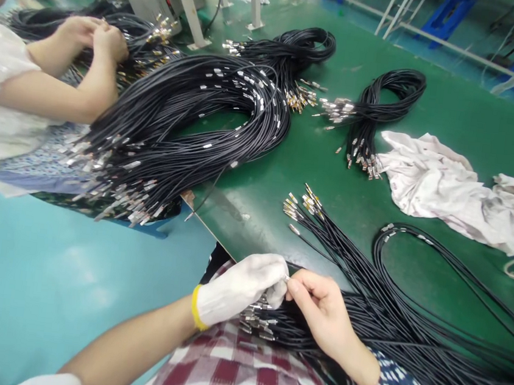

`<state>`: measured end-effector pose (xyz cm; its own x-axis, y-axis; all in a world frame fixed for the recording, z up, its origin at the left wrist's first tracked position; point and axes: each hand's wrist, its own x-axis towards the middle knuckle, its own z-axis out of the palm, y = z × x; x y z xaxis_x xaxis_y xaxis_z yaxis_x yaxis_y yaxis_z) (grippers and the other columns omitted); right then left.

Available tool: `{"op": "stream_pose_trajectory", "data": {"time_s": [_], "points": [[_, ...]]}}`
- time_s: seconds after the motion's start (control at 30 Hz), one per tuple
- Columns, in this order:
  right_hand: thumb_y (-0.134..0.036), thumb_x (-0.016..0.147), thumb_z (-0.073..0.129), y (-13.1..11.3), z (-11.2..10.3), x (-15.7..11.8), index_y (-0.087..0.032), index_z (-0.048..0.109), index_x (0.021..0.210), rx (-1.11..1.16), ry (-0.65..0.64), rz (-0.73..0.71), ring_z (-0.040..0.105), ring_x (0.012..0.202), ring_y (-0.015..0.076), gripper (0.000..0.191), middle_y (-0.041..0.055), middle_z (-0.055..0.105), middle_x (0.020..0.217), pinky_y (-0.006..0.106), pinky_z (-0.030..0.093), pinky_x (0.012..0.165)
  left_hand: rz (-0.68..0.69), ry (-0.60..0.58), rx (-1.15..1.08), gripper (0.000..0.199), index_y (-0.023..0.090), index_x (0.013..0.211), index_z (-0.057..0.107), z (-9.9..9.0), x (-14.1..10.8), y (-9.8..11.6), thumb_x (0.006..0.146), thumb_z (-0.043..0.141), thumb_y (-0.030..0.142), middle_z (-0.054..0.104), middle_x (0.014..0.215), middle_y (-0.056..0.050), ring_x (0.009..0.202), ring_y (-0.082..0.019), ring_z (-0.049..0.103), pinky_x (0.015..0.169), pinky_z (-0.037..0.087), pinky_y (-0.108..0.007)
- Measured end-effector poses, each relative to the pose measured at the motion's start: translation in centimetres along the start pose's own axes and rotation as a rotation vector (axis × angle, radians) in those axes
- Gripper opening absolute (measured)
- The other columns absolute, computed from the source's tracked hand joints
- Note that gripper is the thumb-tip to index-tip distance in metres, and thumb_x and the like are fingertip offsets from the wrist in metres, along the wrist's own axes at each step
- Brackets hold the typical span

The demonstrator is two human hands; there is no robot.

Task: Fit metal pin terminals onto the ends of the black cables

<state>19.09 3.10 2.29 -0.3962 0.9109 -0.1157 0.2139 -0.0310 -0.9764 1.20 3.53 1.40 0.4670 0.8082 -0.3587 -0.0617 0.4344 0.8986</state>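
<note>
Pinching a small metal end (pixel 287 278) between thumb and forefinger with the bare right hand (pixel 320 309). Meeting it from the other side with the gloved left hand (pixel 247 282), fingers bent and pressed together about the same piece, with a yellow cuff (pixel 199 309) at the wrist. Too small and blurred to tell the exact shape of the piece. Held up just above the lap, in front of a checked apron (pixel 223 376) and near the front edge of the green worktop (pixel 368 45).

Surrounded below and to the right by loose black cables (pixel 409 319), stretched toward the right side of the view. Bunched beneath the left hand into many silvery tips (pixel 259 324). Fanned out on the worktop ahead of the right hand into further tips (pixel 302 203), and bent farther right into a loose loop (pixel 384 246).

Piled to the left in a large coil (pixel 269 120) with white tags, ends reaching past the worktop's edge. Laid farther back in a smaller coil (pixel 309 42) and, more to the right, in another small coil (pixel 404 79), touching or just beside a crumpled white cloth (pixel 451 182). Placed at far left, beside the large coil: a co-worker (pixel 0 104), with both co-worker's hands (pixel 110 42) close together over more cables.
</note>
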Motion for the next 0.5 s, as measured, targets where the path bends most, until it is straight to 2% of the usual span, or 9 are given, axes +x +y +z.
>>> {"op": "stream_pose_trajectory", "data": {"time_s": [0.17, 0.27, 0.33, 0.4, 0.43, 0.47, 0.5], "points": [[-0.048, 0.100, 0.051, 0.2, 0.1, 0.0, -0.018, 0.059, 0.063, -0.021, 0.005, -0.003, 0.052, 0.054, 0.0122, 0.047, 0.0001, 0.059, 0.059, 0.023, 0.043, 0.054, 0.000, -0.011, 0.009, 0.037, 0.016, 0.072, 0.054, 0.0, -0.1, 0.2, 0.098, 0.045, 0.040, 0.058, 0.062, -0.001, 0.060, -0.012, 0.052, 0.065, 0.044, -0.026], [-0.046, 0.102, 0.047, 0.3, 0.1, -0.3, -0.018, 0.062, 0.068, -0.059, -0.010, -0.001, 0.057, 0.058, 0.0133, 0.047, 0.0014, 0.064, 0.063, 0.024, 0.045, 0.056, 0.002, -0.009, 0.115, 0.036, 0.017, 0.071, 0.053, -0.2, -0.2, 0.6, 0.099, 0.042, 0.036, 0.057, 0.064, -0.001, 0.062, -0.012, 0.051, 0.064, 0.043, -0.025], [-0.042, 0.104, 0.046, 0.3, -0.2, -0.3, -0.018, 0.067, 0.075, -0.184, -0.104, -0.041, 0.062, 0.063, 0.0150, 0.043, 0.0026, 0.069, 0.070, 0.026, 0.048, 0.062, 0.034, 0.083, 0.325, 0.031, 0.018, 0.074, 0.055, -0.4, -0.3, 0.5, 0.098, 0.042, 0.031, 0.059, 0.070, 0.000, 0.068, -0.013, 0.054, 0.068, 0.044, -0.026], [-0.041, 0.103, 0.049, 0.5, -0.9, 0.0, -0.020, 0.073, 0.087, -0.386, -0.216, -0.131, 0.065, 0.074, 0.0176, 0.036, 0.0041, 0.072, 0.082, 0.030, 0.050, 0.072, 0.144, 0.257, 0.629, 0.021, 0.019, 0.084, 0.061, -0.5, -0.3, -0.1, 0.097, 0.045, 0.025, 0.066, 0.086, -0.001, 0.083, -0.016, 0.058, 0.082, 0.045, -0.030], [-0.042, 0.102, 0.052, 0.8, -1.5, 0.4, -0.021, 0.074, 0.093, -0.501, -0.230, -0.176, 0.066, 0.079, 0.0193, 0.031, 0.0051, 0.073, 0.089, 0.032, 0.049, 0.077, 0.224, 0.336, 0.782, 0.018, 0.020, 0.091, 0.063, -0.5, -0.2, -0.6, 0.096, 0.046, 0.023, 0.068, 0.095, -0.002, 0.092, -0.018, 0.059, 0.090, 0.043, -0.034], [-0.043, 0.100, 0.055, 1.2, -2.1, 0.9, -0.023, 0.074, 0.098, -0.605, -0.198, -0.205, 0.066, 0.086, 0.0211, 0.028, 0.0062, 0.073, 0.096, 0.034, 0.049, 0.081, 0.305, 0.370, 0.913, 0.018, 0.021, 0.097, 0.064, -0.5, -0.2, -1.1, 0.096, 0.047, 0.023, 0.069, 0.102, -0.003, 0.099, -0.020, 0.060, 0.097, 0.041, -0.037], [-0.042, 0.100, 0.056, 1.7, -2.7, 1.5, -0.022, 0.073, 0.098, -0.700, -0.102, -0.200, 0.066, 0.089, 0.0222, 0.026, 0.0076, 0.072, 0.097, 0.034, 0.049, 0.081, 0.366, 0.357, 1.014, 0.019, 0.021, 0.101, 0.065, -0.5, -0.1, -1.5, 0.097, 0.047, 0.022, 0.069, 0.105, -0.004, 0.102, -0.021, 0.060, 0.100, 0.039, -0.040]]}}
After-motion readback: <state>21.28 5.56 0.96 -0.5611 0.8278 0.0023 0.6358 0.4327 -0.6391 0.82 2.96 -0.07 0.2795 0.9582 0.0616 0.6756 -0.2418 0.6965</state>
